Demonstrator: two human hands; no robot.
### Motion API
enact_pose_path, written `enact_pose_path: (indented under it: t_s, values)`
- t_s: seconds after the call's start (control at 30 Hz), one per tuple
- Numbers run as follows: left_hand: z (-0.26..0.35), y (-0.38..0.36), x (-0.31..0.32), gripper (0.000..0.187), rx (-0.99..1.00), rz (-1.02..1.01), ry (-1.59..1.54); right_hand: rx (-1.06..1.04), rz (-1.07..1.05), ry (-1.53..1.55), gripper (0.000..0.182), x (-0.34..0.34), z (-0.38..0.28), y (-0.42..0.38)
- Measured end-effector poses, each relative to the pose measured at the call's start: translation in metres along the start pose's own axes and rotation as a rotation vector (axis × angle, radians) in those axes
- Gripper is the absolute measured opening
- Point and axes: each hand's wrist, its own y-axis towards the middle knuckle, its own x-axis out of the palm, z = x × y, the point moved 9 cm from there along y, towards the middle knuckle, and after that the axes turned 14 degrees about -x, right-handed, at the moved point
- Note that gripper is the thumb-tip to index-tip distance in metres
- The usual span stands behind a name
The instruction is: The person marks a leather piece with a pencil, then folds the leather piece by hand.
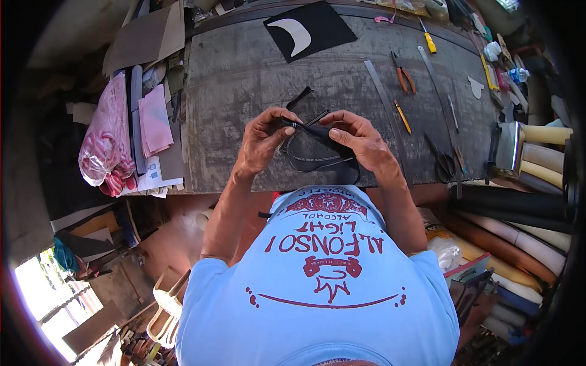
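Note:
Between my two hands is a black strap-like piece (320,138), bent into a loop that hangs toward the table's front edge. My left hand (264,139) pinches one end of it between thumb and fingers, and a loose black end sticks out beyond. My right hand (359,139) grips its other side, thumb on top. A thin, paler edge or cord runs along the loop; its exact kind I cannot make out. Both hands are just above the front of the dark worktable (232,79).
A black sheet (332,33) with a white crescent piece (296,35) lies at the back. To the right are pliers (403,76), a yellow screwdriver (430,41), a yellow pencil-like tool (403,116), metal rulers (379,85) and scissors (443,161). Pink cloth (155,119) lies left.

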Motion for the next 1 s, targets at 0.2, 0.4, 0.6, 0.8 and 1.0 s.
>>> enact_pose_path:
  t_s: [0.2, 0.4, 0.6, 0.8, 1.0]
  values:
    - [0.008, 0.007, -0.007, 0.019, -0.008, 0.069, 0.027, -0.135, 0.026, -0.13, 0.028, 0.006, -0.005, 0.002]
    - [0.007, 0.014, -0.006, 0.019, -0.031, 0.043, 0.07, -0.253, 0.086, -0.568, 0.037, -0.005, -0.023, 0.01]
    - [0.002, 0.015, -0.003, 0.02, -0.077, 0.056, 0.024, -0.321, 0.072, -0.702, 0.036, -0.001, -0.035, 0.006]
    - [0.003, 0.02, 0.003, 0.02, -0.073, 0.029, -0.04, -0.499, 0.069, -0.821, 0.025, 0.001, -0.047, 0.003]
    - [-0.001, 0.024, 0.004, 0.02, -0.085, 0.044, -0.053, -0.605, 0.101, -0.997, 0.022, 0.002, -0.047, -0.001]
